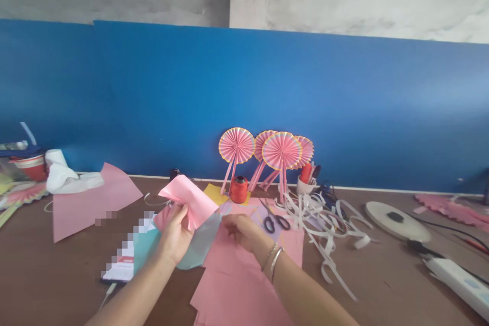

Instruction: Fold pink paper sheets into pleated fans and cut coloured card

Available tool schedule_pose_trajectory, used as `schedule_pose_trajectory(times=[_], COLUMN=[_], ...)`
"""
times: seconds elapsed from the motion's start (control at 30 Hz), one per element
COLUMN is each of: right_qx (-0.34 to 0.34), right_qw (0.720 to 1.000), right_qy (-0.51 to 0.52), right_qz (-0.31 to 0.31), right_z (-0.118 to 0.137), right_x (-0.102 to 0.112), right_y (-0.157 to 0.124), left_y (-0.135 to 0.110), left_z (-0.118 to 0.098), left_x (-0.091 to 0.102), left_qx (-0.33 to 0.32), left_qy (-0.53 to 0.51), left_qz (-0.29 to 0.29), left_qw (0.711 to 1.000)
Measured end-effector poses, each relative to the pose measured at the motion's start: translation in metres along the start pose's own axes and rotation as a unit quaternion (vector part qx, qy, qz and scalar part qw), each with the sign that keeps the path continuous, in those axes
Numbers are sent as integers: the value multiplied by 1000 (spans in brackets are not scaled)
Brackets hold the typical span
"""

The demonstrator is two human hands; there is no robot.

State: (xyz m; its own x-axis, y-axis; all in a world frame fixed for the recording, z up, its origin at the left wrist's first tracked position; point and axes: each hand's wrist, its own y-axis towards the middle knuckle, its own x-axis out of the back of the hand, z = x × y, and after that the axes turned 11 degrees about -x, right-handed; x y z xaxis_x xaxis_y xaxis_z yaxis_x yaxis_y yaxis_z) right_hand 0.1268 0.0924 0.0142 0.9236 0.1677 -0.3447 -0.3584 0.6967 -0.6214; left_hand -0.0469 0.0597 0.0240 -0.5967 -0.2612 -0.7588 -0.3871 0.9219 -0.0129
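Observation:
My left hand [175,234] grips a folded light pink paper sheet [187,199] together with a pale teal paper sheet [200,244]. My right hand [239,229] pinches the upper edge of the teal sheet, with a silver bangle [275,263] on its wrist. Both hands are raised a little above a larger pink paper sheet [244,280] lying on the brown table [49,275]. Black-handled scissors [275,222] lie just beyond my right hand. A blurred-out white card [122,265] lies left of my left hand.
Pink paper fans on sticks [237,145] lean against a blue board [244,86], beside a red ribbon spool [239,189]. White paper strips [324,224] curl to the right. A round white disc [397,221] and a power strip [458,280] sit further right.

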Motion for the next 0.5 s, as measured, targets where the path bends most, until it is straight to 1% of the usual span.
schedule_pose_trajectory(times=[0.03, 0.07, 0.13, 0.17, 0.2, 0.23, 0.3, 0.37, 0.4, 0.43, 0.5], right_qx=[-29, -62, -122, -133, -126, -104, -49, -16, 3, 14, 61], right_qw=[1000, 998, 987, 981, 977, 976, 981, 989, 997, 999, 998], right_qy=[-6, -10, 5, 25, 51, 78, 112, 95, 45, 26, 19], right_qz=[7, 27, 101, 138, 163, 173, 153, 110, 66, 39, -7], right_z=[1, 1, -1, -3, -5, -7, -10, -7, -2, 4, 22], right_x=[0, -1, -8, -12, -17, -22, -25, -17, -7, 5, 37], right_y=[-3, -7, -14, -17, -19, -20, -20, -17, -16, -16, -16], left_y=[-2, -4, -8, -10, -12, -13, -13, -10, -7, -3, 3], left_z=[-1, -2, -2, -2, -2, -2, -1, -2, -3, -4, -7], left_x=[-2, -3, -6, -6, -7, -7, -6, -4, -3, -1, 1], left_qx=[3, 9, 21, 27, 33, 37, 47, 42, 30, 16, -8], left_qy=[-3, -4, 3, 11, 20, 27, 33, 20, 8, -5, -23], left_qz=[-1, 1, 13, 23, 34, 44, 52, 35, 17, -4, -34], left_qw=[1000, 1000, 1000, 999, 999, 998, 997, 998, 999, 1000, 999])
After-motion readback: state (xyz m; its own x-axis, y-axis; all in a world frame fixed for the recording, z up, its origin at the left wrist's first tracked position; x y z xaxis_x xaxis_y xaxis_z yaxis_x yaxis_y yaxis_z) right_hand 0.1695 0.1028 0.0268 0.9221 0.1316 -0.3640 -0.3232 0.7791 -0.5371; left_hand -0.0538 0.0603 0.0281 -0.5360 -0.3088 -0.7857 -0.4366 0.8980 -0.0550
